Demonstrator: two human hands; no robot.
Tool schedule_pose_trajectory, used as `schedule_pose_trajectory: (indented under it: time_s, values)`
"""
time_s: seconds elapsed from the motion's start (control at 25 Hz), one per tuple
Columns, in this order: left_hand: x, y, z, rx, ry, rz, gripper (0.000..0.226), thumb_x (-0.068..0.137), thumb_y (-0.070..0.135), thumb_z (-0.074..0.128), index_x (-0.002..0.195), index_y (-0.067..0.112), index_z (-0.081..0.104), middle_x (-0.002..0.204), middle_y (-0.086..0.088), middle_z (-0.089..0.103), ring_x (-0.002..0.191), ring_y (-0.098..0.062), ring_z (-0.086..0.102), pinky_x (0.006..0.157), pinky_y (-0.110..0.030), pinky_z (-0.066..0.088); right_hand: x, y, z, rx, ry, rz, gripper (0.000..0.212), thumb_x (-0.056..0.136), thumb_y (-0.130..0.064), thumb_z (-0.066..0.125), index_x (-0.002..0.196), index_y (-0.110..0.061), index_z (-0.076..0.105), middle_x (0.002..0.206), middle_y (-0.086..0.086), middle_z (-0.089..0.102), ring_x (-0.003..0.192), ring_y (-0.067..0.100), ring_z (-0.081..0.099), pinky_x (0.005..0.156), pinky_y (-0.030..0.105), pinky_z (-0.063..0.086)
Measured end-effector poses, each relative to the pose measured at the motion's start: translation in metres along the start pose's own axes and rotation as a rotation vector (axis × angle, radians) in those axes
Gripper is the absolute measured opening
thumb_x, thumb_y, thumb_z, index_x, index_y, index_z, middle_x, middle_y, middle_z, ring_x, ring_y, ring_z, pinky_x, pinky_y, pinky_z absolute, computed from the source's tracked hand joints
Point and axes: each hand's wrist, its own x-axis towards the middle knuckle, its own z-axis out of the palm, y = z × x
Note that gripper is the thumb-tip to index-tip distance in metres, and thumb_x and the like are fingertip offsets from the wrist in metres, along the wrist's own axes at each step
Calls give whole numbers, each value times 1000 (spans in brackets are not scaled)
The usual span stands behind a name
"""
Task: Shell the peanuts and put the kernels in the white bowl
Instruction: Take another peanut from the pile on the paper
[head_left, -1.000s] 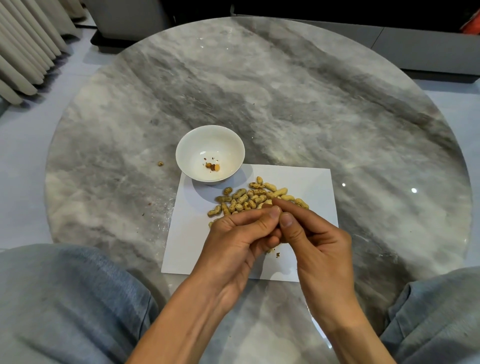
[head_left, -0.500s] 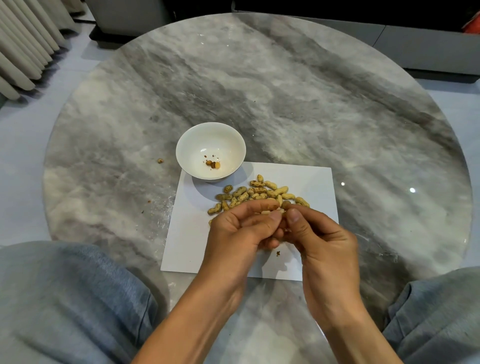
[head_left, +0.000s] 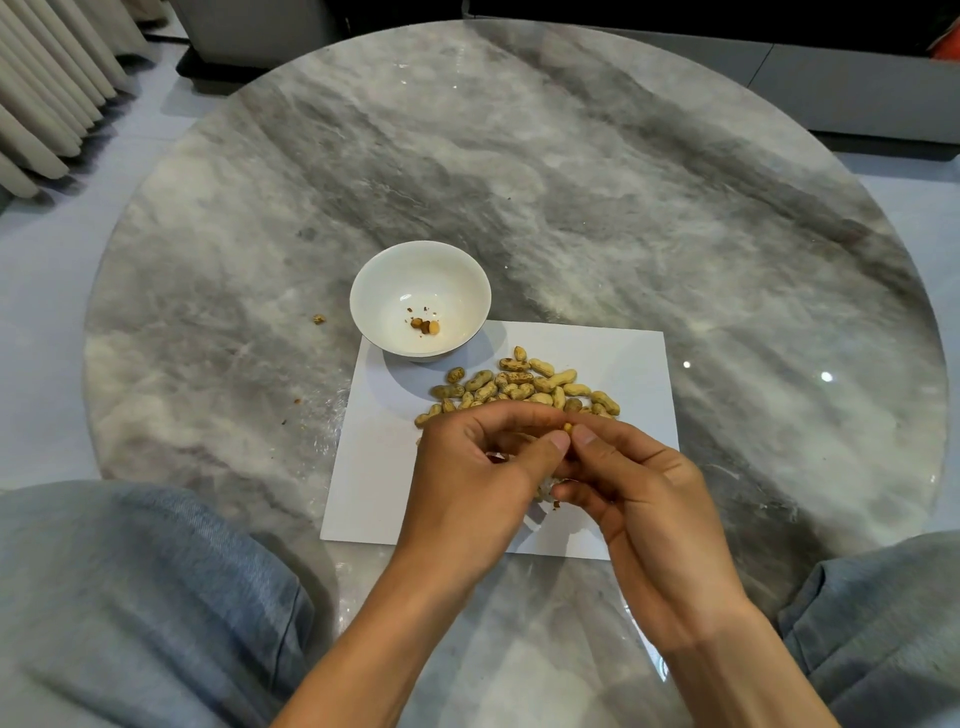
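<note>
Knees in grey trousers (head_left: 130, 613) at 7 and 5 o'clock, cut off by frame edges. Left hand (head_left: 467, 488) and right hand (head_left: 639, 499) meet over the near half of the white paper sheet (head_left: 639, 358); fingers of both curled, thumbs tip to tip. They pinch one peanut (head_left: 568, 427), only a small yellow bit showing above the thumbs; rest hidden, can't tell if shell is cracked. Small fragments under the right hand's fingers, hard to make out. Just beyond the hands at 12 o'clock: peanut pile (head_left: 519, 387) on the sheet, near edge hidden by knuckles. White bowl (head_left: 363, 296) at 11 o'clock, on the sheet's far left corner, a few kernels (head_left: 425, 326) inside. Marble table (head_left: 571, 182) beyond. Crumb (head_left: 318, 318) at bowl's 9 o'clock.
</note>
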Motion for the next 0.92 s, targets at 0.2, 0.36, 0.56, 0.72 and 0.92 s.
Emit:
schedule_pose_trajectory:
  time_s: [0.2, 0.36, 0.56, 0.72, 0.92]
  values:
    - [3, -6, -1, 57, 42, 72, 22, 82, 6, 77, 81, 28, 78, 75, 9, 76, 75, -7, 71, 67, -19, 56, -1, -2, 0, -35, -11, 0, 19, 90, -1, 61, 92, -5, 79, 81, 19, 70, 70, 19, 63, 64, 25, 57]
    - [4, -7, -1, 92, 18, 108, 22, 81, 5, 78, 85, 27, 79, 77, 10, 75, 73, -7, 69, 64, -21, 57, -3, -2, 1, -115, -15, -32, 25, 92, 3, 59, 95, -10, 80, 94, 14, 77, 81, 24, 68, 69, 30, 56]
    - [6, -8, 0, 141, 27, 153, 21, 81, 8, 79, 85, 29, 79, 77, 12, 76, 74, -6, 71, 69, -24, 59, -3, -2, 0, -194, 30, -71, 25, 89, 2, 63, 93, -14, 81, 89, 11, 77, 77, 20, 65, 63, 29, 52]
    - [8, -8, -3, -2, 50, 20, 16, 82, 8, 77, 79, 23, 79, 75, 5, 77, 74, -9, 73, 69, -19, 57, -4, -3, 2, -239, 4, -136, 25, 87, 2, 67, 92, -17, 81, 84, 7, 77, 73, 15, 67, 65, 28, 55]
    - [8, -10, -3, -95, 39, -155, 13, 88, 11, 71, 82, 20, 78, 77, 3, 77, 69, -5, 70, 61, -16, 52, -1, 4, 3, -437, 27, -310, 19, 86, -5, 73, 91, -23, 78, 79, 3, 75, 72, 17, 69, 68, 26, 56]
